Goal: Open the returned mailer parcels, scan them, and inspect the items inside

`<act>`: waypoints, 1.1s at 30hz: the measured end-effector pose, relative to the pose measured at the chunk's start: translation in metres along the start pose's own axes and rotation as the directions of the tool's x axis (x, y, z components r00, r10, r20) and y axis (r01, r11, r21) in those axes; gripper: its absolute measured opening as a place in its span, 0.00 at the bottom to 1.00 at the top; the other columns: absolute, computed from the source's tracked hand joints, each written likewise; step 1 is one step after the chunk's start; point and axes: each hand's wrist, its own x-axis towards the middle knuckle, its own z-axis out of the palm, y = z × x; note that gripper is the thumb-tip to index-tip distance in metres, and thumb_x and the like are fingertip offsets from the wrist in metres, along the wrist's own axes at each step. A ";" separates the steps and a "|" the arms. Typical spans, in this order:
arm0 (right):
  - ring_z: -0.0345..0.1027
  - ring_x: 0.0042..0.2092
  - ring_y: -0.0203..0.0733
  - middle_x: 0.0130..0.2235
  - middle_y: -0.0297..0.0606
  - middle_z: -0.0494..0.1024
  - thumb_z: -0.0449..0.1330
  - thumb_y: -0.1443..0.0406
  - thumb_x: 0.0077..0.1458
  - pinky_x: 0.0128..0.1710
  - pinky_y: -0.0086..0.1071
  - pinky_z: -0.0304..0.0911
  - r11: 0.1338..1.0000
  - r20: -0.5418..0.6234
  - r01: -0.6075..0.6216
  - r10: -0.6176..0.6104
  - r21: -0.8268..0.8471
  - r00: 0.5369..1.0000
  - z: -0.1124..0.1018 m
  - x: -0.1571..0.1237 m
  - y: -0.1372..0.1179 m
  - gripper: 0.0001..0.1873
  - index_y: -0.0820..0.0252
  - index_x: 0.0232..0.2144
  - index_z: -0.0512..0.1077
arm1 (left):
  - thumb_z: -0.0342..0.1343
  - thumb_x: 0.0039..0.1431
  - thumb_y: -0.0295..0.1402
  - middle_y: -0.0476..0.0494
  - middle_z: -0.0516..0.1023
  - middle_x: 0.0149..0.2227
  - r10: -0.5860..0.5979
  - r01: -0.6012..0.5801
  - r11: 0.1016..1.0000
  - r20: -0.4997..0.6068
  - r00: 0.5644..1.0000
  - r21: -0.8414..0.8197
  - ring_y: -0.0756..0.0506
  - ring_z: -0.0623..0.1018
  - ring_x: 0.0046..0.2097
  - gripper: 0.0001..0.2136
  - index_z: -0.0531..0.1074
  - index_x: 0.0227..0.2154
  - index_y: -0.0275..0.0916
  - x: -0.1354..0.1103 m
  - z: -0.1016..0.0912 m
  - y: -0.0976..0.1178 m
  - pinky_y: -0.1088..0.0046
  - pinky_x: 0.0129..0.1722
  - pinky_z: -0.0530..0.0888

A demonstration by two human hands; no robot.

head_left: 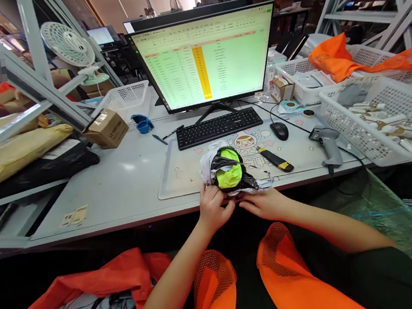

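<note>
A torn white-and-black plastic mailing bag (pixel 207 167) lies at the front edge of the desk mat. Through its opening shows a bright yellow-green item (pixel 230 175), soft and folded, with black plastic around it. My left hand (pixel 213 206) has its fingers curled on the bag's near left edge. On the near right side, my right hand (pixel 263 203) grips the bag's lower edge, with its fingertips partly hidden beneath the plastic. A black-and-yellow box cutter (pixel 275 159) rests on the mat just right of the bag.
Behind the bag stand a keyboard (pixel 220 127), a mouse (pixel 279 131) and a monitor (pixel 210 63). A barcode scanner (pixel 327 145) and a white basket (pixel 353 134) of small items are to the right. A cardboard box (pixel 107 129) and stacked parcels (pixel 21 152) occupy the left.
</note>
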 end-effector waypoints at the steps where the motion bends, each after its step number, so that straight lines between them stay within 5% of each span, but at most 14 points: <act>1: 0.73 0.38 0.45 0.32 0.40 0.78 0.58 0.64 0.66 0.44 0.39 0.67 0.999 -0.121 0.018 -0.014 0.037 0.993 -0.007 -0.002 -0.001 0.11 0.59 0.31 0.75 | 0.55 0.60 0.36 0.45 0.74 0.28 -0.023 0.025 0.999 0.055 0.998 -0.045 0.42 0.75 0.36 0.09 0.66 0.25 0.42 -0.001 -0.003 0.002 0.55 0.50 0.71; 3: 0.68 0.31 0.42 0.26 0.36 0.73 0.58 0.65 0.64 0.35 0.36 0.64 0.993 -0.382 0.062 -0.017 0.105 0.924 -0.026 -0.003 -0.003 0.12 0.58 0.27 0.72 | 0.51 0.64 0.39 0.46 0.75 0.29 -0.119 0.129 0.984 0.085 0.989 -0.124 0.43 0.76 0.35 0.11 0.67 0.27 0.42 0.002 -0.011 0.005 0.53 0.53 0.71; 5: 0.65 0.28 0.41 0.25 0.35 0.71 0.57 0.65 0.63 0.31 0.35 0.62 0.985 -0.593 0.080 0.027 0.153 0.805 -0.045 0.003 0.000 0.11 0.56 0.27 0.69 | 0.53 0.64 0.42 0.47 0.74 0.29 -0.283 0.286 0.949 0.037 0.958 -0.135 0.43 0.76 0.34 0.11 0.67 0.30 0.41 0.012 -0.020 0.007 0.54 0.51 0.72; 7: 0.65 0.30 0.41 0.27 0.36 0.71 0.55 0.64 0.65 0.33 0.37 0.63 0.979 -0.666 0.009 0.130 0.201 0.735 -0.054 0.013 0.014 0.10 0.55 0.29 0.68 | 0.59 0.59 0.47 0.42 0.77 0.37 -0.411 0.409 0.910 -0.011 0.912 -0.075 0.40 0.77 0.40 0.15 0.70 0.40 0.41 0.027 -0.029 0.009 0.53 0.51 0.73; 11: 0.70 0.42 0.48 0.37 0.44 0.76 0.53 0.59 0.66 0.45 0.41 0.65 0.911 -0.497 -0.394 0.400 0.124 0.770 -0.042 0.021 0.071 0.11 0.58 0.35 0.71 | 0.66 0.51 0.51 0.32 0.74 0.55 -0.532 0.531 0.846 0.019 0.846 0.040 0.30 0.75 0.56 0.34 0.65 0.57 0.41 0.056 -0.035 -0.001 0.46 0.57 0.69; 14: 0.66 0.54 0.60 0.51 0.58 0.74 0.58 0.56 0.63 0.52 0.48 0.61 0.670 -0.312 -0.733 0.676 -0.119 0.668 -0.020 0.006 0.114 0.22 0.67 0.52 0.71 | 0.65 0.53 0.48 0.35 0.77 0.52 -0.593 0.592 0.804 0.008 0.805 -0.060 0.33 0.78 0.53 0.31 0.65 0.56 0.41 0.065 -0.033 -0.019 0.53 0.53 0.73; 16: 0.65 0.55 0.64 0.53 0.62 0.72 0.58 0.54 0.63 0.52 0.50 0.60 0.548 -0.200 -0.802 0.780 -0.237 0.592 -0.006 -0.009 0.135 0.27 0.71 0.55 0.70 | 0.62 0.56 0.44 0.38 0.78 0.48 -0.536 0.528 0.832 -0.004 0.844 -0.170 0.38 0.79 0.49 0.25 0.67 0.53 0.41 0.064 -0.031 -0.030 0.59 0.50 0.75; 17: 0.65 0.55 0.64 0.52 0.63 0.72 0.57 0.55 0.64 0.52 0.49 0.60 0.540 -0.166 -0.799 0.790 -0.265 0.590 -0.001 -0.015 0.142 0.26 0.72 0.54 0.71 | 0.61 0.56 0.42 0.40 0.78 0.47 -0.489 0.477 0.853 -0.004 0.872 -0.212 0.40 0.79 0.48 0.22 0.67 0.52 0.41 0.063 -0.030 -0.034 0.61 0.50 0.75; 21: 0.69 0.51 0.60 0.49 0.59 0.74 0.54 0.57 0.66 0.50 0.46 0.64 0.642 -0.238 -0.751 0.713 -0.158 0.659 -0.004 -0.031 0.139 0.22 0.71 0.51 0.72 | 0.54 0.62 0.41 0.38 0.78 0.50 -0.356 0.344 0.895 0.010 0.934 -0.282 0.39 0.78 0.52 0.15 0.72 0.48 0.40 0.060 -0.028 -0.033 0.58 0.54 0.75; 25: 0.72 0.50 0.53 0.50 0.50 0.76 0.53 0.57 0.68 0.49 0.42 0.68 0.884 -0.413 -0.466 0.440 0.042 0.797 -0.043 -0.029 0.083 0.22 0.64 0.57 0.69 | 0.53 0.65 0.37 0.38 0.76 0.51 -0.379 0.358 0.914 -0.088 0.921 -0.190 0.40 0.77 0.55 0.10 0.78 0.38 0.39 0.065 -0.035 -0.019 0.58 0.56 0.75; 29: 0.76 0.44 0.45 0.47 0.43 0.79 0.56 0.59 0.67 0.43 0.37 0.70 0.991 -0.307 -0.133 0.130 0.013 0.943 -0.075 -0.011 0.021 0.22 0.59 0.60 0.69 | 0.56 0.65 0.33 0.42 0.77 0.42 -0.334 0.314 0.942 -0.244 0.910 -0.117 0.44 0.79 0.46 0.07 0.79 0.37 0.39 0.071 -0.038 -0.009 0.63 0.50 0.77; 33: 0.75 0.37 0.43 0.43 0.43 0.79 0.56 0.59 0.67 0.34 0.35 0.68 0.993 -0.210 -0.096 0.079 -0.074 0.975 -0.076 0.011 0.010 0.21 0.61 0.58 0.73 | 0.57 0.66 0.30 0.43 0.80 0.39 -0.209 0.170 0.977 -0.434 0.876 -0.127 0.45 0.81 0.44 0.04 0.76 0.36 0.38 0.069 -0.029 -0.005 0.64 0.47 0.78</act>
